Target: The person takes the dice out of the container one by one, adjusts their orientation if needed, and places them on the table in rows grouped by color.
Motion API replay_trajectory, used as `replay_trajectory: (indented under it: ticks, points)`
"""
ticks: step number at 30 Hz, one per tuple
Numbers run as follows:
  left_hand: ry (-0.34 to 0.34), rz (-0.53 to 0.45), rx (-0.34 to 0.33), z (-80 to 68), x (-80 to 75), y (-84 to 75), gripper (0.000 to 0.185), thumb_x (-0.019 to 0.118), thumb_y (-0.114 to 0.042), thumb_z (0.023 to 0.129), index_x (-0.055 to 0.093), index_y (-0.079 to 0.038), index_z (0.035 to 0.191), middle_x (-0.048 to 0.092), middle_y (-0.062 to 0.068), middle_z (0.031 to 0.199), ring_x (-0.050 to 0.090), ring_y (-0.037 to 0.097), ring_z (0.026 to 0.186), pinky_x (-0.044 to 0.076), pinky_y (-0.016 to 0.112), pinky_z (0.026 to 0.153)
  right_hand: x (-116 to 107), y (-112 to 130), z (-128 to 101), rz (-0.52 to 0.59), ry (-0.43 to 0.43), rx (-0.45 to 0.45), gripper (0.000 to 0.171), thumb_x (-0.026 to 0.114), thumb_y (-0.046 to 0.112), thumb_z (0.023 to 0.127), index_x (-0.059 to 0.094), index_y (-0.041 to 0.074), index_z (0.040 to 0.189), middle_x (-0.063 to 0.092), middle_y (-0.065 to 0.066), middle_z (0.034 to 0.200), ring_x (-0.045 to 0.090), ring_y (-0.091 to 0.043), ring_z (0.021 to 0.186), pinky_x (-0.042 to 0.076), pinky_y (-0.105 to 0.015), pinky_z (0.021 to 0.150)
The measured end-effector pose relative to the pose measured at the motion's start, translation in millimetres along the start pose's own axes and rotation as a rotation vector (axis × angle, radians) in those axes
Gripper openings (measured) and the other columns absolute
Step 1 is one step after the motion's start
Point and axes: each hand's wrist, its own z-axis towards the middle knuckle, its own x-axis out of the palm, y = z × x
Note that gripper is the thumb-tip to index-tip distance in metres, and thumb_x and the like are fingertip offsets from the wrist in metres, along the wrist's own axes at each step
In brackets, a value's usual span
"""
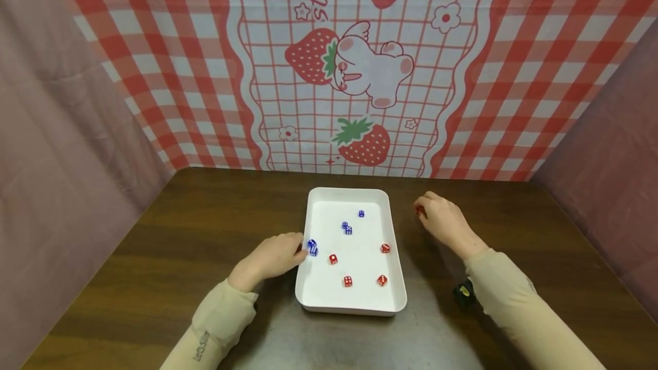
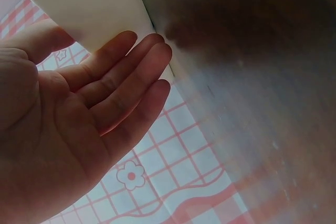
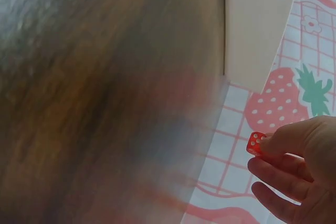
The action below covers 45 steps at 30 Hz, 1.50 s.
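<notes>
A white tray (image 1: 315, 278) sits mid-table on the dark wood. It holds several dice: blue dice (image 1: 347, 228) toward the back and left, red dice (image 1: 348, 281) toward the front. My left hand (image 1: 295, 249) lies at the tray's left rim, right beside a pair of blue dice (image 1: 312, 247). In the left wrist view the left hand (image 2: 131, 72) has straight fingers and an empty palm by the tray wall (image 2: 79, 3). My right hand (image 1: 429, 213) hovers to the right of the tray, outside it. It pinches a red die (image 3: 255, 144) between thumb and fingers.
The wooden table (image 1: 195, 227) is closed in by a red checked strawberry cloth (image 1: 360, 73) at the back and pink cloth at both sides. A small black object (image 1: 464, 293) lies by my right sleeve.
</notes>
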Motion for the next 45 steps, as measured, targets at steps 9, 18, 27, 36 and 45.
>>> replay_trajectory:
  ticks: [9, 18, 27, 36, 45]
  points:
    - [0.002, -0.011, 0.002, -0.3, -0.2, -0.2, 0.022, 0.053, -0.022, 0.087, 0.045, -0.013, 0.069, 0.044, 0.000, 0.064, 0.043, 0.015, 0.060, 0.036, 0.032, 0.055, 6, -9, 1, -0.007, 0.048, 0.020, 0.008, 0.061, 0.001, 0.079, 0.066, 0.001, 0.085, 0.058, -0.012, 0.081, 0.059, -0.026, 0.070, 0.049, -0.043, 0.065]
    - [0.012, -0.016, -0.001, -1.8, 0.2, -0.6, 0.021, 0.053, -0.021, 0.087, 0.045, -0.012, 0.069, 0.043, 0.000, 0.064, 0.042, 0.015, 0.059, 0.036, 0.031, 0.055, 15, -14, 0, -0.103, 0.017, -0.028, 0.006, 0.060, 0.001, 0.077, 0.066, 0.005, 0.076, 0.057, -0.008, 0.073, 0.056, -0.024, 0.056, 0.045, -0.040, 0.053]
    - [0.014, -0.023, -0.004, -2.0, -0.3, -1.6, 0.022, 0.054, -0.020, 0.088, 0.045, -0.011, 0.070, 0.043, 0.001, 0.064, 0.042, 0.016, 0.060, 0.036, 0.032, 0.056, 18, -17, 4, -0.131, 0.020, -0.020, 0.005, 0.063, 0.002, 0.075, 0.065, 0.006, 0.073, 0.057, -0.007, 0.071, 0.056, -0.024, 0.055, 0.045, -0.039, 0.051]
    - [0.018, -0.022, -0.004, -1.3, -0.1, -1.7, 0.021, 0.053, -0.020, 0.087, 0.045, -0.011, 0.070, 0.043, 0.001, 0.064, 0.042, 0.016, 0.059, 0.036, 0.032, 0.055, 20, -20, 5, -0.142, 0.052, -0.015, 0.006, 0.064, 0.002, 0.074, 0.064, 0.007, 0.071, 0.056, -0.006, 0.069, 0.056, -0.024, 0.055, 0.044, -0.039, 0.050]
    - [0.014, -0.030, -0.007, -0.7, -0.9, -1.6, 0.021, 0.053, -0.020, 0.088, 0.045, -0.011, 0.070, 0.043, 0.001, 0.063, 0.042, 0.016, 0.059, 0.036, 0.032, 0.055, 20, -19, 6, -0.132, 0.069, -0.007, 0.004, 0.064, 0.001, 0.073, 0.065, 0.005, 0.075, 0.057, -0.007, 0.070, 0.058, -0.025, 0.059, 0.044, -0.040, 0.051]
